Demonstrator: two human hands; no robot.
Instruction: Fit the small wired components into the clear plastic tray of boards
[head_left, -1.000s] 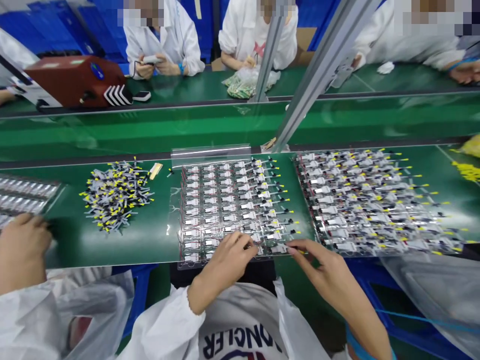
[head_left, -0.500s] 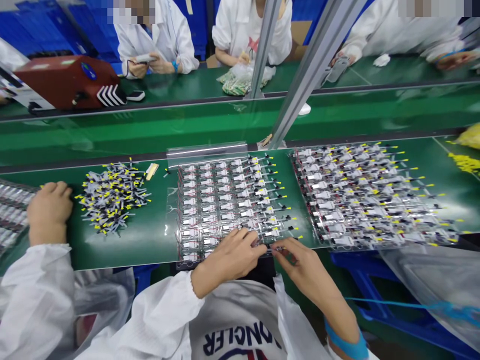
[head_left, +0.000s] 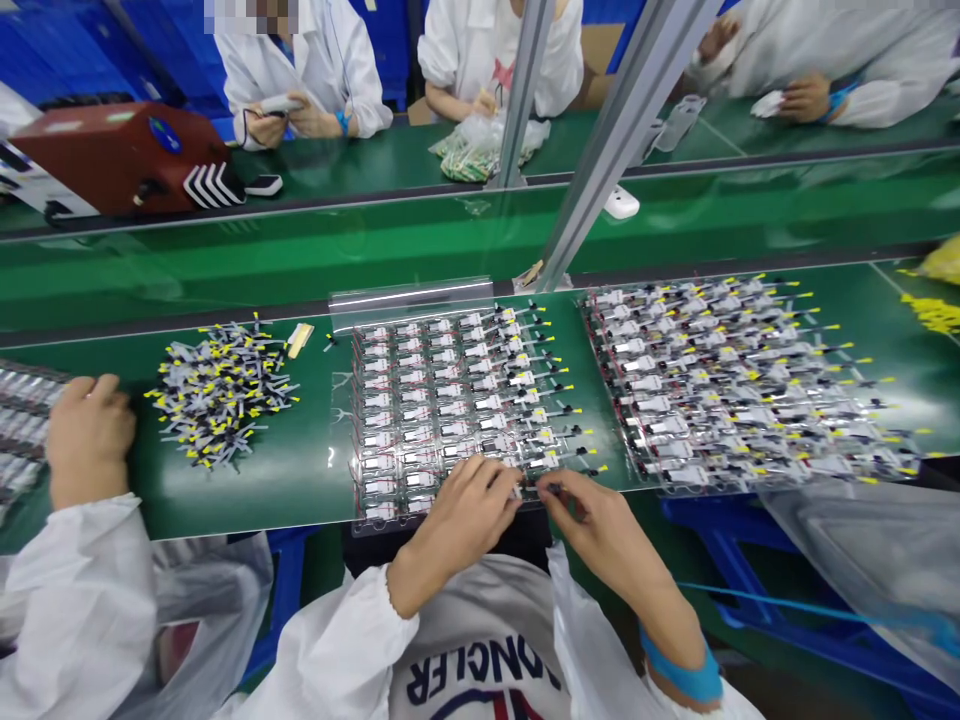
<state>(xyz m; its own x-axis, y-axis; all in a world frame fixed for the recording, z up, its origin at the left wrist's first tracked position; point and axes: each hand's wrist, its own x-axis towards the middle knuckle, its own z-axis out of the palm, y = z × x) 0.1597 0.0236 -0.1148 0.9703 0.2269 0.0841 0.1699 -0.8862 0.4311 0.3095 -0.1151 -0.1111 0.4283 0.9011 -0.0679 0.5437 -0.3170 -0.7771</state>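
A clear plastic tray (head_left: 360, 400) of small wired parts with black and yellow tips lies on the green bench in front of me. My left hand (head_left: 469, 505) rests curled on the tray's near edge, fingertips pressed on a part in the front row. My right hand (head_left: 592, 520) is beside it, pinching the black tip of a small wired part (head_left: 551, 488) at the same edge. The two hands almost touch.
A second filled tray (head_left: 750, 385) lies to the right, and a loose heap of grey and yellow parts (head_left: 217, 390) to the left. A co-worker's hand (head_left: 86, 435) rests at the far left. Metal posts (head_left: 615, 140) rise behind, and several people work across the belt.
My right hand has moved left along the tray's near edge to meet my left hand and closed into a pinch. The co-worker's hand at the left moved up toward the heap.
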